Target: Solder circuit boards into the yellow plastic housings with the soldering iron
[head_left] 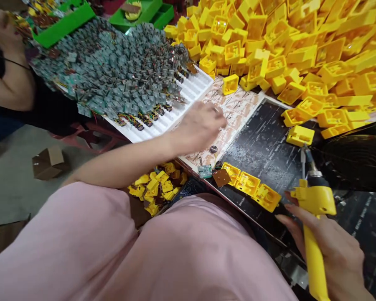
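My right hand is wrapped round the yellow handle of a soldering gun. Its metal tip points away from me, close to a single yellow plastic case; I cannot tell if they touch. My left hand, slightly blurred, is closed with curled fingers above a patterned board. What its fingertips hold, if anything, is hidden. Below it lie a small round part, a grey-green circuit board and a brown square board. Beside these, an opened yellow case lies along the bench edge.
Wired circuit boards cover a white foam tray on the left. Yellow cases are heaped at the back right. Green trays stand behind. Another person's arm is at far left. More yellow pieces lie below the bench.
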Tool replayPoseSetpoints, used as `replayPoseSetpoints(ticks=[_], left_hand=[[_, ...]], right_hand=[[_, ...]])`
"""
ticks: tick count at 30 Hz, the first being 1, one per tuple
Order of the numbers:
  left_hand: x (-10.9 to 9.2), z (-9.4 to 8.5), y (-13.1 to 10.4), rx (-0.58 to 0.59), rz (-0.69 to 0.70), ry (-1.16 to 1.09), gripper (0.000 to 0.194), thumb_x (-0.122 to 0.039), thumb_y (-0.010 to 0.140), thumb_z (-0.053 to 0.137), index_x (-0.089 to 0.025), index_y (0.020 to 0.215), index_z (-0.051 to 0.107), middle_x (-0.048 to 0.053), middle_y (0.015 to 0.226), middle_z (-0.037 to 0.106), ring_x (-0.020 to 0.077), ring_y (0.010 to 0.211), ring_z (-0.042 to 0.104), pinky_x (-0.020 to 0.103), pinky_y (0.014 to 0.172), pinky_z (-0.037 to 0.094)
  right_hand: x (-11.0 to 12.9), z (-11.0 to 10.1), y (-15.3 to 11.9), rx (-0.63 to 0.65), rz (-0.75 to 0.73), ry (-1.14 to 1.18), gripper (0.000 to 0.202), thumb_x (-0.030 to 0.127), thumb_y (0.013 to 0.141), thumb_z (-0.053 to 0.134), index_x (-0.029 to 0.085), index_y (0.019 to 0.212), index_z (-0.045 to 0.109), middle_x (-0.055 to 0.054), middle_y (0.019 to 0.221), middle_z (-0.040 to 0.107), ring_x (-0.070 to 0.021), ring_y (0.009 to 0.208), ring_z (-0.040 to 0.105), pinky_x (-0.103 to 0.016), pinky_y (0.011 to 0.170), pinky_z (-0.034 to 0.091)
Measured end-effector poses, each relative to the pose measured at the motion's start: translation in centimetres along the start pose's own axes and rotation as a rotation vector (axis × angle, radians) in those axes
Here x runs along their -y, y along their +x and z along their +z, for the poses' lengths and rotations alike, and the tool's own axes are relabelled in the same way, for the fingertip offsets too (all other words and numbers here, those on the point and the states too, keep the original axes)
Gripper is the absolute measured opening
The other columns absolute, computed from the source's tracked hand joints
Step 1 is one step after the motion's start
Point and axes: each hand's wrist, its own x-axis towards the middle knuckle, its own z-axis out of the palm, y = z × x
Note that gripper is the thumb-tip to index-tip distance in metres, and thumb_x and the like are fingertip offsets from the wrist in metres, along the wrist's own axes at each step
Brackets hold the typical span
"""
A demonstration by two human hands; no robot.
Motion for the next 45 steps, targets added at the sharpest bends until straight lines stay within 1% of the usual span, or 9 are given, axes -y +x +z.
replayPoseSetpoints(ticks=[6, 9, 13, 16, 19, 22, 28, 36, 45], left_hand=[[12.3, -1.2, -1.1, -0.025, -0.377, 0.048, 0.030, -0.043, 0.110, 0.057, -0.019, 0.116, 0.074, -0.007, 0.150, 0.069, 0.0166, 0.142, 0.044, 0.052, 0.136, 0.024], [13.7, -2.4, -1.5, -0.303, -0.456, -0.160, 0.048, -0.064, 0.108, 0.056, -0.022, 0.122, 0.074, -0.011, 0.124, 0.079, 0.0100, 0.115, 0.060, 0.042, 0.121, 0.050], [11.4, -3.9, -0.3, -0.524, -0.344, -0.504, 0.041, -0.057, 0.086, 0.080, -0.024, 0.110, 0.081, -0.002, 0.091, 0.081, 0.0171, 0.082, 0.073, 0.038, 0.078, 0.063], [8.2, -3.4, 2.1, -0.434, -0.221, -0.725, 0.015, -0.031, 0.086, 0.078, -0.022, 0.098, 0.080, 0.001, 0.082, 0.079, 0.0206, 0.075, 0.074, 0.040, 0.075, 0.064], [4.6, -2.2, 4.6, -0.307, -0.143, -0.747, 0.008, -0.022, 0.085, 0.081, -0.024, 0.093, 0.079, 0.003, 0.106, 0.082, 0.0229, 0.101, 0.077, 0.044, 0.098, 0.063], [1.5, -1.5, 6.3, -0.250, -0.027, -0.674, 0.011, -0.025, 0.084, 0.085, -0.027, 0.092, 0.079, 0.000, 0.123, 0.080, 0.0226, 0.116, 0.074, 0.041, 0.111, 0.058], [-2.0, -1.1, 7.2, 0.004, 0.015, -0.989, 0.025, -0.047, 0.088, 0.080, -0.026, 0.099, 0.075, -0.001, 0.097, 0.081, 0.0183, 0.090, 0.073, 0.040, 0.085, 0.062], [-4.0, 0.0, 1.5, 0.124, -0.005, -1.102, 0.007, -0.025, 0.088, 0.060, -0.023, 0.094, 0.063, 0.004, 0.112, 0.084, 0.0203, 0.098, 0.083, 0.040, 0.084, 0.068], [-2.1, 1.2, -4.2, 0.046, 0.239, -0.478, 0.015, -0.024, 0.092, 0.058, -0.028, 0.095, 0.072, 0.000, 0.119, 0.087, 0.0261, 0.126, 0.076, 0.048, 0.119, 0.049]], right_hand=[[-0.6, 1.3, 0.0, 0.040, -0.123, -0.124, 0.025, 0.044, 0.109, 0.071, 0.023, 0.122, 0.069, -0.005, 0.102, 0.081, -0.0205, 0.072, 0.074, -0.035, 0.066, 0.059], [-0.8, 2.0, 0.0, 0.026, -0.119, -0.090, 0.027, 0.031, 0.105, 0.075, 0.025, 0.130, 0.068, -0.004, 0.105, 0.081, -0.0227, 0.080, 0.079, -0.035, 0.070, 0.065], [-0.9, 2.1, 0.2, 0.027, -0.079, -0.037, 0.053, 0.036, 0.101, 0.082, 0.028, 0.149, 0.062, -0.005, 0.103, 0.081, -0.0259, 0.080, 0.080, -0.037, 0.065, 0.064], [-0.5, 1.9, 0.7, 0.013, -0.077, -0.032, 0.064, 0.040, 0.099, 0.084, 0.027, 0.156, 0.058, -0.007, 0.105, 0.082, -0.0259, 0.077, 0.079, -0.038, 0.064, 0.063], [0.0, 1.8, 1.0, -0.014, -0.072, -0.044, 0.065, 0.041, 0.098, 0.086, 0.026, 0.154, 0.057, -0.010, 0.116, 0.082, -0.0268, 0.087, 0.082, -0.039, 0.077, 0.067], [0.2, 1.8, 0.9, 0.029, -0.049, -0.049, 0.061, 0.045, 0.096, 0.086, 0.026, 0.148, 0.060, -0.011, 0.122, 0.081, -0.0307, 0.104, 0.083, -0.046, 0.093, 0.069], [0.8, 2.7, 0.8, 0.036, 0.010, 0.062, 0.051, 0.024, 0.100, 0.080, 0.027, 0.147, 0.060, -0.008, 0.119, 0.082, -0.0261, 0.103, 0.083, -0.039, 0.090, 0.070], [2.3, 4.7, 1.9, -0.030, 0.099, 0.174, 0.060, 0.047, 0.096, 0.086, 0.030, 0.147, 0.059, -0.008, 0.123, 0.081, -0.0297, 0.113, 0.082, -0.043, 0.101, 0.070], [2.6, 3.4, 1.0, -0.105, 0.170, 0.220, 0.057, 0.033, 0.094, 0.091, 0.031, 0.141, 0.060, -0.008, 0.135, 0.081, -0.0273, 0.114, 0.084, -0.041, 0.099, 0.072]])
